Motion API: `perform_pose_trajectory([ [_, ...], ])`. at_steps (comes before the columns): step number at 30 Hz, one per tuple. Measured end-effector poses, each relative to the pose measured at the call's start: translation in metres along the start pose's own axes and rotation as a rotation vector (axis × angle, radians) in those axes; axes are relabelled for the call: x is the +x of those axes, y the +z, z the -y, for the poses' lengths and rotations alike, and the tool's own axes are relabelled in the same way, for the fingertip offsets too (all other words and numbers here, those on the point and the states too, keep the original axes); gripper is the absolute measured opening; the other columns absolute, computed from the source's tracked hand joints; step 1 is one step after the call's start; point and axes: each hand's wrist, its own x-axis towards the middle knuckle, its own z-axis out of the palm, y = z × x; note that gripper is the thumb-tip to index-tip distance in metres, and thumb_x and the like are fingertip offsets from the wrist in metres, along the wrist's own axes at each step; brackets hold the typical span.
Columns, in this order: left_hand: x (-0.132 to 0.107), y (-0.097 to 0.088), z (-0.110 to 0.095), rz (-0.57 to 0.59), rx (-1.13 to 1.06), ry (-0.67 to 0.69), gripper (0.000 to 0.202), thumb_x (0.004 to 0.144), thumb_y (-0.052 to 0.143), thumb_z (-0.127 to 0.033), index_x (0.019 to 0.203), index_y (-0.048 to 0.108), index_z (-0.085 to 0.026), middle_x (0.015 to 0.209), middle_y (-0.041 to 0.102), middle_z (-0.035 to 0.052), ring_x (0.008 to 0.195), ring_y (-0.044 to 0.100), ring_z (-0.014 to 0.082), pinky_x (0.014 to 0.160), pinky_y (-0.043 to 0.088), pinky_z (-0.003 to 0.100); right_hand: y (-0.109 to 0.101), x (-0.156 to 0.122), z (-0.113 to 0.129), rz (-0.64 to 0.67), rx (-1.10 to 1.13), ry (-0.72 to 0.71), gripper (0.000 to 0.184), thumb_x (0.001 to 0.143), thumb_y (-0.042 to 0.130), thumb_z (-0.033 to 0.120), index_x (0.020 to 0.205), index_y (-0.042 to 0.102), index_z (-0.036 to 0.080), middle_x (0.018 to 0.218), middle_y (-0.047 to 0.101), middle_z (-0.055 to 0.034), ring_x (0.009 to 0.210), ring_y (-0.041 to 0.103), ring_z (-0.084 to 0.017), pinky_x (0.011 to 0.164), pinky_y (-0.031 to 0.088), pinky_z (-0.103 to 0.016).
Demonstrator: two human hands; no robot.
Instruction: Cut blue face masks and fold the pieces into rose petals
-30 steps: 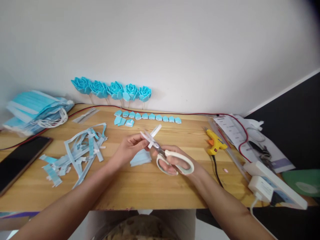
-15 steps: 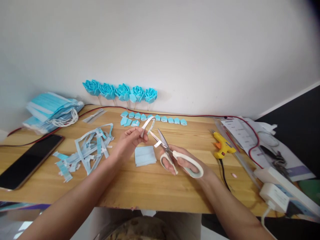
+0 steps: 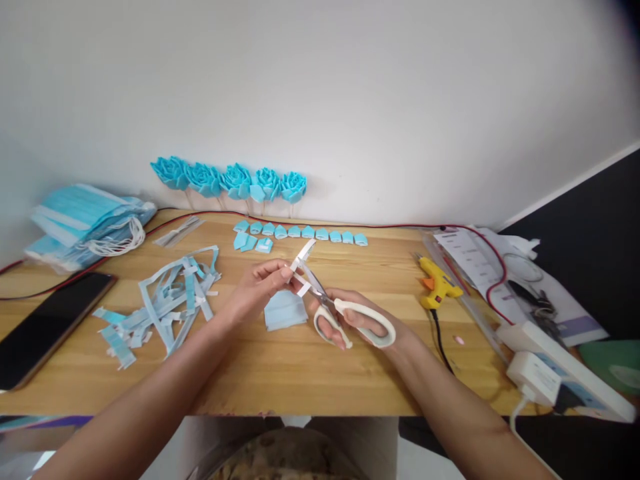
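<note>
My left hand [image 3: 265, 283] is closed in a pinch on a narrow white paper strip [image 3: 303, 252], which stands up past the fingertips. Gripped in my right hand [image 3: 350, 313] is a pair of scissors [image 3: 367, 325] with white handles, fingers through both loops. Its blades point up and left and meet the strip just beside my left fingertips. A small white tab [image 3: 303, 289] shows along the blades. Beneath my hands lies a light blue fabric square [image 3: 285, 311] on the wooden table [image 3: 300, 383].
Blue fabric flowers [image 3: 236, 181] on sticks lean against the wall. Folded blue petals [image 3: 294, 232] lie in a row before them. Left are fabric scraps [image 3: 163, 303], a phone [image 3: 55, 327] and face masks [image 3: 85, 217]; right, a yellow glue gun [image 3: 440, 283] and power strip [image 3: 570, 370].
The scissors have come up to the strip, and the gap between their blades has narrowed. The strip's loop has straightened into an upright piece. The whole view has shifted slightly.
</note>
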Motion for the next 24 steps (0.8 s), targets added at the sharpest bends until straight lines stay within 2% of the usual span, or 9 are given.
perform_pose_trajectory([
  [3, -0.002, 0.001, 0.0, 0.034, 0.069, -0.005, 0.03, 0.08, 0.068, -0.044, 0.075, 0.07, -0.015, 0.074, 0.065, 0.0054, 0.074, 0.06, 0.0192, 0.073, 0.046, 0.031, -0.001, 0.001, -0.003, 0.016, 0.023, -0.036, 0.061, 0.081, 0.059, 0.063, 0.115, 0.052, 0.012, 0.076, 0.054, -0.0022, 0.056, 0.046, -0.009, 0.047, 0.04, -0.022],
  [9, -0.006, 0.005, -0.004, 0.097, 0.153, -0.031, 0.031, 0.083, 0.064, -0.044, 0.077, 0.07, -0.014, 0.078, 0.064, 0.0058, 0.077, 0.058, 0.0199, 0.077, 0.045, 0.032, -0.001, 0.002, -0.007, 0.025, 0.064, -0.07, 0.062, 0.082, 0.058, 0.062, 0.117, 0.052, 0.011, 0.073, 0.054, -0.0015, 0.052, 0.045, -0.008, 0.045, 0.038, -0.021],
  [17, -0.005, 0.004, -0.001, 0.065, 0.159, -0.009, 0.031, 0.081, 0.066, -0.044, 0.076, 0.07, -0.014, 0.078, 0.065, 0.0065, 0.079, 0.059, 0.0213, 0.078, 0.045, 0.033, 0.0, 0.002, -0.009, 0.02, 0.162, -0.085, 0.05, 0.083, 0.061, 0.056, 0.104, 0.058, 0.011, 0.065, 0.054, 0.0008, 0.045, 0.041, -0.005, 0.039, 0.035, -0.018],
  [21, -0.006, 0.002, -0.002, 0.045, 0.209, -0.029, 0.03, 0.082, 0.065, -0.043, 0.079, 0.07, -0.014, 0.078, 0.066, 0.0057, 0.078, 0.06, 0.0205, 0.077, 0.046, 0.033, -0.001, 0.002, -0.012, 0.012, 0.225, -0.041, 0.052, 0.085, 0.059, 0.056, 0.109, 0.059, 0.01, 0.06, 0.052, 0.0034, 0.038, 0.037, -0.004, 0.034, 0.032, -0.016],
  [24, -0.006, 0.0, -0.003, 0.074, 0.231, -0.047, 0.027, 0.084, 0.063, -0.04, 0.081, 0.069, -0.014, 0.081, 0.067, 0.006, 0.082, 0.061, 0.0216, 0.078, 0.046, 0.033, 0.0, 0.003, -0.01, 0.011, 0.264, -0.036, 0.053, 0.084, 0.058, 0.058, 0.107, 0.061, 0.009, 0.055, 0.051, 0.0046, 0.035, 0.035, -0.003, 0.03, 0.029, -0.015],
])
